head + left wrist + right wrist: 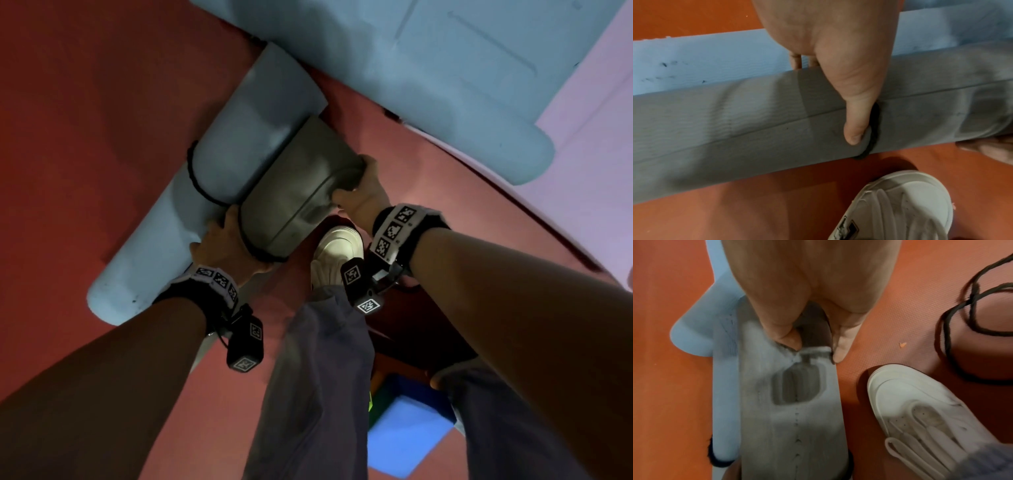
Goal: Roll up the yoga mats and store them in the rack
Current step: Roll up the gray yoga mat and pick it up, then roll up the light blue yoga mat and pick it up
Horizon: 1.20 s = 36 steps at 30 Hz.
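Mat roll (294,192), grey ribbed foam, is lying beside a white shoe (337,253); left hand (226,246) is gripping it at its black band (255,251), right hand (363,192) pinching its end.

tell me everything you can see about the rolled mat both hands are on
The rolled mat is pale blue-grey, looks like ribbed foam, and lies on the red floor across a flat blue mat. A black band circles it near the middle. The left hand grips it at that band, thumb on top; the right hand pinches its end edge. A white shoe stands close beside it.
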Available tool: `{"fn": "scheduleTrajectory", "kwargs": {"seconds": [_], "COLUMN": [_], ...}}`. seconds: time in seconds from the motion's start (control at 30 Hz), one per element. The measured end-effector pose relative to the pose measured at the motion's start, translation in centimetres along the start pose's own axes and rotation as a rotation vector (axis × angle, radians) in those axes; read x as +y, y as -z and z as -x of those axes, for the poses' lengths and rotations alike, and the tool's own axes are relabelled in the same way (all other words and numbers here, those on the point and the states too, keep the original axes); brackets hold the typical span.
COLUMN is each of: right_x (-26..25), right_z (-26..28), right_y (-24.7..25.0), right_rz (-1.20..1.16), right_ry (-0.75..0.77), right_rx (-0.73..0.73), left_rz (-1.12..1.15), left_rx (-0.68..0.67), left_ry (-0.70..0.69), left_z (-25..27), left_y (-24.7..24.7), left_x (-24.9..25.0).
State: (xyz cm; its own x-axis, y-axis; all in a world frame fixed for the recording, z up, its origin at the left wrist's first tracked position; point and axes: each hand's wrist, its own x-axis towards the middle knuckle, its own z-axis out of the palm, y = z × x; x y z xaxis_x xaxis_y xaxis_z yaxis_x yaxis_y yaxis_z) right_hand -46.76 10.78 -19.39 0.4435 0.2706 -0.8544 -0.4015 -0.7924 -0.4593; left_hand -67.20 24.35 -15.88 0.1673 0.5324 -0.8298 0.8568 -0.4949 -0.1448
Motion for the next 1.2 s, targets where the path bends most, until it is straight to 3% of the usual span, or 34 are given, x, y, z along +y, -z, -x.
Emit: {"fn": "scheduleTrajectory", "kwargs": {"seconds": [0.2,0.43,0.57,0.87,0.97,1.1,1.2], "right_x": [0.9,0.6,0.8,4.5,6.1,6.7,6.7], "right_z": [-0.5,1.0,2.6,4.2,3.2,1.9,1.2], "right_y": [0.3,3.7,8.6,23.2,25.2,25.6,25.3], "right_rz": [0.053,-0.08,-0.134,-0.223,-0.321,-0.584,-0.652], "right_ry": [0.014,0.018,0.015,-0.067,-0.108,-0.155,-0.156], "right_rx": [-0.045,-0.076,-0.007,0.258,0.284,0.186,0.164], "left_rz": [-0.012,-0.094,-0.054,0.229,0.281,0.297,0.268], "left_rx": [-0.007,-0.003,0.068,0.217,0.239,0.242,0.251], "left_ry": [-0.015,0.031,-0.04,-0.304,-0.347,-0.384,-0.388], "left_z": [-0.5,0.6,1.6,5.1,5.6,5.4,5.5], "left_y": [-1.0,0.6,3.6,9.1,8.5,7.4,7.2], "left_x": [0.2,3.5,7.3,22.8,26.0,28.0,28.3]}}
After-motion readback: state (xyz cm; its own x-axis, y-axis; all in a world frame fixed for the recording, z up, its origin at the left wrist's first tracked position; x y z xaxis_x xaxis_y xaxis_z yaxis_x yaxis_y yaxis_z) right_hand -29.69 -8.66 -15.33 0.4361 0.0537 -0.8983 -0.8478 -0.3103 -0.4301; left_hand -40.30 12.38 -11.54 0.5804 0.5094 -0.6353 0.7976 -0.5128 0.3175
